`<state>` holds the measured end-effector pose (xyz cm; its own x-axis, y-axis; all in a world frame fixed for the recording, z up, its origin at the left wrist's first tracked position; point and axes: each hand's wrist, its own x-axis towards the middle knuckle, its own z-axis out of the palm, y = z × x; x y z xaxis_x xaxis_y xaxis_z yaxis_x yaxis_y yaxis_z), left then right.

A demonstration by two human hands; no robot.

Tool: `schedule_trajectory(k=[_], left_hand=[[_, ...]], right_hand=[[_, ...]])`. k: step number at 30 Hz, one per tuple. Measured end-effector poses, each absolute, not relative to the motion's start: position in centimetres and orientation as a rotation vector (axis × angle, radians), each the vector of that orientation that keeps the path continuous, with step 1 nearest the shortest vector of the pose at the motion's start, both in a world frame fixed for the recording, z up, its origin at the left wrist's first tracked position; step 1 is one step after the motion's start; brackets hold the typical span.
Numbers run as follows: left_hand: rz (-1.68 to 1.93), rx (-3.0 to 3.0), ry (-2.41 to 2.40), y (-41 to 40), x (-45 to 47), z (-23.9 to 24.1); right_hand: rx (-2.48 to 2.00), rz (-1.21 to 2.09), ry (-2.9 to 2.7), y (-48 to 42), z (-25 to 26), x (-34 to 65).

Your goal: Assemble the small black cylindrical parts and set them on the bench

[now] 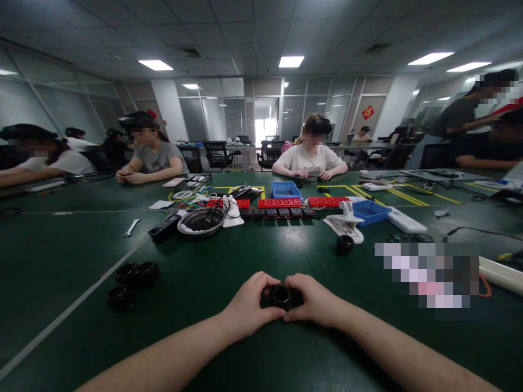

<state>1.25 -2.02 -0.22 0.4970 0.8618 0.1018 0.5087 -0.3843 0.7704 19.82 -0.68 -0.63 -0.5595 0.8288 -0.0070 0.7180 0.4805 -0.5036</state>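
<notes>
A black ring-shaped part (pixel 281 294) with a round hole facing up is held low over the green table (pixel 229 365), near its front edge. My left hand (pixel 250 302) grips it from the left with thumb and fingers curved around its side. From the other side my right hand (pixel 314 302) closes on the same part, and the two thumbs meet at its near edge. Three similar black parts (pixel 147 273) lie in a cluster to the left. One more black ring (pixel 345 245) sits farther off to the right, by a white clip-shaped stand (pixel 346 224).
Across the middle stand a metal bowl (pixel 192 231), a black handheld device (pixel 165 227), red socket strips (pixel 279 203) and two blue bins (pixel 286 189). A wrench (pixel 131 228) lies to the left. A pixelated patch covers items at right. A person (pixel 312 158) sits opposite.
</notes>
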Motion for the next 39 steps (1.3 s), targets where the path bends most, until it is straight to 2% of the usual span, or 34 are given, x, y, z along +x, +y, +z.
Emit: schedule_trajectory(k=[5,7,14,18,25,33,35,39], left_hand=[[0.728,2.01,1.256,-2.3,1.7,-0.9],[0.733,2.015,1.254,-2.1,1.6,-0.9],[0.618,2.073,1.035,-1.5,0.9,-0.1],[0.612,2.075,1.003,-1.4,0.7,0.0],[0.625,2.072,1.018,-1.8,0.9,0.0],[0.699,2.096,1.187,-2.3,1.4,-0.4],[0.697,2.112,1.152,-2.1,1.2,-0.4],[0.672,2.133,1.054,-1.6,0.9,-0.3]], right_hand=[[-1.522,0.269,-2.491,-1.8,-0.5,18.4],[-1.518,0.258,-2.487,-2.0,-0.3,18.3],[-1.118,1.025,-2.329,-1.4,0.4,19.7],[-1.099,1.246,-2.291,-1.1,0.6,20.1],[-1.28,1.1,-2.329,-0.7,-0.2,19.9],[-1.511,0.33,-2.462,-2.0,-0.3,18.6],[-1.441,0.386,-2.472,-2.0,0.0,18.8],[-1.239,0.735,-2.501,-1.6,0.6,19.4]])
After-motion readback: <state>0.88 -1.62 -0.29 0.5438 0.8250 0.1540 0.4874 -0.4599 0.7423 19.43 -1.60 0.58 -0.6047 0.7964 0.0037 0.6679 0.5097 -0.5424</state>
